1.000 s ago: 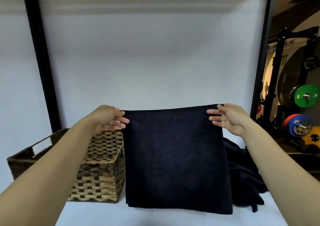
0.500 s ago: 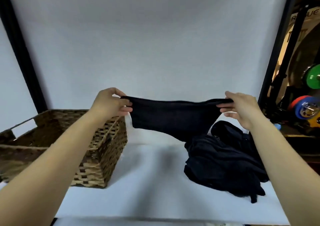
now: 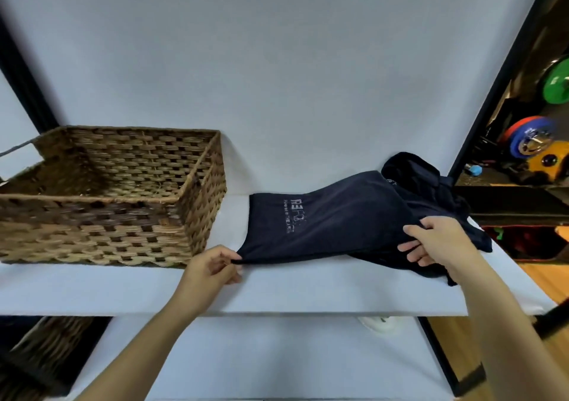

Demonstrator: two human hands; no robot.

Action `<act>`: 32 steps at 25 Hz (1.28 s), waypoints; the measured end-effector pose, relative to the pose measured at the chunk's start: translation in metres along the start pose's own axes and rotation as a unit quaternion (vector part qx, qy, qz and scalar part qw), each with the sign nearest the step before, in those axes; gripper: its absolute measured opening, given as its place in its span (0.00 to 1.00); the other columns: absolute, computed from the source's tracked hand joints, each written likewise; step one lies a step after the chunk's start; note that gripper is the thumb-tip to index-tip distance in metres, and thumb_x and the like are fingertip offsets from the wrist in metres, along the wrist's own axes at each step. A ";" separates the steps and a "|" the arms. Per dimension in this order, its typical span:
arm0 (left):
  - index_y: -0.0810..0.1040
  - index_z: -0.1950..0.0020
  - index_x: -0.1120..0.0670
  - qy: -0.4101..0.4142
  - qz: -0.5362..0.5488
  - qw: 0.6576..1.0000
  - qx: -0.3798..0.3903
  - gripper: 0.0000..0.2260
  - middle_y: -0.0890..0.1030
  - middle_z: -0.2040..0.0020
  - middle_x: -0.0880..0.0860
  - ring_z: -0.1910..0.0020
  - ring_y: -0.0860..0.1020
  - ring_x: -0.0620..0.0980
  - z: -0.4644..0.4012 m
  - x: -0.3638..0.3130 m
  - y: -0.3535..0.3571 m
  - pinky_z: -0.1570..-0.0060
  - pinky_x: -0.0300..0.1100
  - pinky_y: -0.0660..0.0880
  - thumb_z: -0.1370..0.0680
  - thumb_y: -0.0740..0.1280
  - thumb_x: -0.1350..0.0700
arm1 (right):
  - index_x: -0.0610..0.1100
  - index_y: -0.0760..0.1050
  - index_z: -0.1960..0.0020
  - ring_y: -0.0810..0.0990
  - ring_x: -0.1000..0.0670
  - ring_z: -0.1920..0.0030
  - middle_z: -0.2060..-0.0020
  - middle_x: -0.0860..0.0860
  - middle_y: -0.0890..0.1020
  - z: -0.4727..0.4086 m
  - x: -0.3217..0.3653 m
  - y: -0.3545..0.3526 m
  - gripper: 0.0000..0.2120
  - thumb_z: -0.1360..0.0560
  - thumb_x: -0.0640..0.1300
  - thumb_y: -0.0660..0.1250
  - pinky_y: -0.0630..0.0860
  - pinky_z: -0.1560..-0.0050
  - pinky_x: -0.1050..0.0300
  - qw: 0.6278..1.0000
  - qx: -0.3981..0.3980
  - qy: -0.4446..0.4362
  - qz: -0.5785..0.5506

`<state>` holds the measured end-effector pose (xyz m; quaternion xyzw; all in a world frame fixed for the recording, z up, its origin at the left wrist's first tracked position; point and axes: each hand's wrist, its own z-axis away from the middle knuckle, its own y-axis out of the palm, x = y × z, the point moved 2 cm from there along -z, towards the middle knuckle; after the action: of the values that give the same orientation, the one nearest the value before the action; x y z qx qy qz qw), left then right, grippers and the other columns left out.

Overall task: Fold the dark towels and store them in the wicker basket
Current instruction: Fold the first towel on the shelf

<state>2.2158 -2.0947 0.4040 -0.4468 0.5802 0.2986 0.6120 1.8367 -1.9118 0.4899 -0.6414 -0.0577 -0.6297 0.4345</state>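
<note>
Both hands pinch towel [image 3: 326, 222] corners: left [image 3: 209, 266] at 7, right [image 3: 437, 243] at 4. Towel, held up a second ago, now laid flat on shelf [image 3: 277, 296], basket [image 3: 117, 197] at 9. Folding underway.

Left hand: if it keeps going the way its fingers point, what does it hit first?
Likely the dark towel that the left hand already pinches by a corner; depth is unclear.
</note>
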 end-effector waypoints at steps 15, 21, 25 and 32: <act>0.82 0.51 0.53 0.131 -0.048 0.990 -0.001 0.10 0.83 0.51 0.47 0.50 0.83 0.45 0.002 0.010 -0.008 0.48 0.49 0.81 0.24 0.69 0.68 | 0.46 0.79 0.41 0.77 0.54 0.50 0.49 0.53 0.79 0.097 0.045 0.250 0.09 0.20 0.42 0.67 0.77 0.47 0.52 0.905 0.093 -0.383 0.158; 0.78 0.53 0.48 0.131 -0.047 0.990 -0.011 0.11 0.82 0.55 0.47 0.54 0.82 0.43 0.002 0.012 -0.006 0.52 0.43 0.80 0.23 0.70 0.65 | 0.42 0.82 0.40 0.77 0.46 0.52 0.53 0.48 0.80 0.109 0.047 0.257 0.10 0.21 0.38 0.67 0.77 0.52 0.48 0.870 0.034 -0.442 0.217; 0.78 0.47 0.46 0.148 -0.049 0.988 -0.023 0.14 0.82 0.52 0.44 0.51 0.81 0.42 0.005 0.012 -0.004 0.53 0.35 0.77 0.23 0.70 0.65 | 0.42 0.84 0.48 0.76 0.43 0.65 0.62 0.46 0.78 0.110 0.050 0.261 0.11 0.29 0.34 0.75 0.75 0.67 0.48 0.802 -0.046 -0.501 0.321; 0.82 0.45 0.54 0.196 -0.094 0.975 -0.048 0.09 0.81 0.49 0.47 0.50 0.79 0.42 0.005 0.013 -0.007 0.50 0.36 0.77 0.21 0.68 0.64 | 0.45 0.77 0.54 0.72 0.45 0.65 0.62 0.49 0.76 0.114 0.029 0.256 0.12 0.34 0.37 0.76 0.65 0.66 0.52 0.817 -0.165 -0.370 0.411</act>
<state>2.2266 -2.0953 0.3922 -0.5781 0.6295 0.1733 0.4895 2.0874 -2.0115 0.4104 -0.8522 0.1595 -0.1078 0.4865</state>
